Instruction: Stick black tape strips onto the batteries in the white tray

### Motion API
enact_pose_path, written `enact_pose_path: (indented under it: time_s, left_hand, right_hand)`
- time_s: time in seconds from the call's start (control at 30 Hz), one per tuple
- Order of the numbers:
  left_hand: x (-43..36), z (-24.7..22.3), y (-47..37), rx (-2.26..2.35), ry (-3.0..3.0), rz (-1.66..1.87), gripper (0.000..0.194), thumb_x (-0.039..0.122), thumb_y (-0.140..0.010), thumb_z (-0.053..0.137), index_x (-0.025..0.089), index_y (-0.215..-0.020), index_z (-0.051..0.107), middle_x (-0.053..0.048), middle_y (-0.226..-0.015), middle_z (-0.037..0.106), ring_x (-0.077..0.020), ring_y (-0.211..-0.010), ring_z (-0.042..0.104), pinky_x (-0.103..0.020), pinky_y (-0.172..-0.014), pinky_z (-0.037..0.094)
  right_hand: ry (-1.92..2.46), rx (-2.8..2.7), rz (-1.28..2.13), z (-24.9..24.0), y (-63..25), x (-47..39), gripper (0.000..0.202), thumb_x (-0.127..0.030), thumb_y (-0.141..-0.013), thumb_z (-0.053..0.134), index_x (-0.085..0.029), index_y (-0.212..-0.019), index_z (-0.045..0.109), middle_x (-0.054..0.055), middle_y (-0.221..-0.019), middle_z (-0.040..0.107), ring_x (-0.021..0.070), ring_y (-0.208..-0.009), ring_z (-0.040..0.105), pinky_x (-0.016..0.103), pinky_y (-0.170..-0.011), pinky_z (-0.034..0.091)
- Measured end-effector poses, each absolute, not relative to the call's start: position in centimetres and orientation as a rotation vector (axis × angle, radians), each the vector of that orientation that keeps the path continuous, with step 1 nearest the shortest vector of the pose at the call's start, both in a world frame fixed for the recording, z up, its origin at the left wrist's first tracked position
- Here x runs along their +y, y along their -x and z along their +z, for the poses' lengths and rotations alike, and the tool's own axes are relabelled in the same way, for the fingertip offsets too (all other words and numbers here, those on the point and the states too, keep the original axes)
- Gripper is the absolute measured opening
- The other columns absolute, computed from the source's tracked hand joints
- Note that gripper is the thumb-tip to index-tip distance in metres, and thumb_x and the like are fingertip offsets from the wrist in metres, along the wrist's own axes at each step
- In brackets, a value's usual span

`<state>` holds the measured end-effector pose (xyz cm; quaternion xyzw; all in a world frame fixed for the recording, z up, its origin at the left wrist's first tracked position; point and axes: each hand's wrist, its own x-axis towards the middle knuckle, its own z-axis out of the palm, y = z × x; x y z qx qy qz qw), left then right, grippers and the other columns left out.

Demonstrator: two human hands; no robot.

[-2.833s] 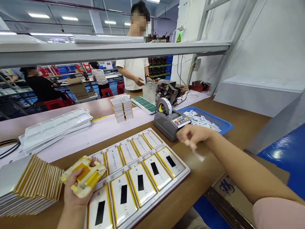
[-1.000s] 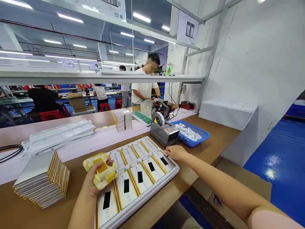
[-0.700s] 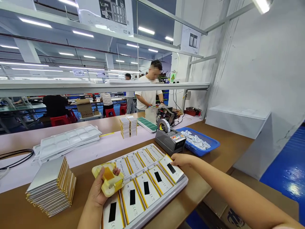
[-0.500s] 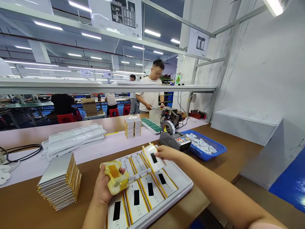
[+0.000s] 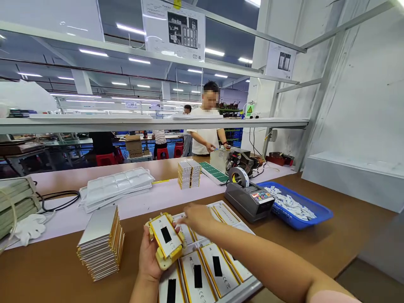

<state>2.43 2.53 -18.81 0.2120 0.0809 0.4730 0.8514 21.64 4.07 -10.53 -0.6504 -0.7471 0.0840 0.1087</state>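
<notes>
So the flat white pouch cell with the black strip (image 5: 166, 236) has come out of the white moulded tray (image 5: 243, 290) and now sits in the cream-yellow plastic jig (image 5: 164, 249). Your left hand (image 5: 148, 259) wraps that jig; your right hand (image 5: 196, 216), at 2 o'clock, loosely curled, holds nothing I can see.

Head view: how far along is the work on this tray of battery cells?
Done: cells in the white tray nearer the person carry a black strip. In hand: the left hand holds a yellow jig with one stripped cell seated in it; the right hand sits at its far end. Left: the far-row cells look bare, and a stack of cells waits beside the tray.
</notes>
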Motion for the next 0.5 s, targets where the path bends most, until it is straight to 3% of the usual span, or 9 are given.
enact_pose_path:
  time_s: [0.17,0.3,0.5]
  left_hand:
    - [2.9,-19.2,-2.5,0.159,-0.422,1.009,0.057,0.057,-0.074,0.039,0.011,-0.102,0.059,-0.015,-0.093,0.063,-0.0297,-0.090,0.057,-0.046,-0.084,0.040]
    - [2.5,-18.5,-3.2,0.378,-0.398,1.082,0.060,0.059,-0.069,0.046,0.011,-0.104,0.056,-0.017,-0.090,0.063,-0.0317,-0.089,0.057,-0.050,-0.079,0.041]
    - [2.3,-18.1,-3.5,0.494,-0.400,1.094,0.068,0.063,-0.066,0.044,0.011,-0.111,0.050,-0.019,-0.096,0.060,-0.0328,-0.087,0.057,-0.053,-0.075,0.042]
  right_hand:
    - [2.249,-2.024,0.043,-11.1,-32.0,3.9,0.022,-0.027,-0.081,0.043,-0.013,-0.082,0.060,0.012,-0.088,0.061,0.0218,-0.086,0.056,0.033,-0.070,0.040]
    - [2.375,-1.996,-0.008,-12.9,-37.6,3.5,0.022,-0.028,-0.081,0.039,-0.019,-0.090,0.057,0.008,-0.093,0.061,0.0208,-0.085,0.055,0.027,-0.064,0.037]
    - [2.377,-2.130,-0.074,-15.4,-38.3,5.3,0.024,-0.027,-0.082,0.035,-0.019,-0.097,0.053,0.008,-0.093,0.061,0.0200,-0.086,0.054,0.026,-0.065,0.036]
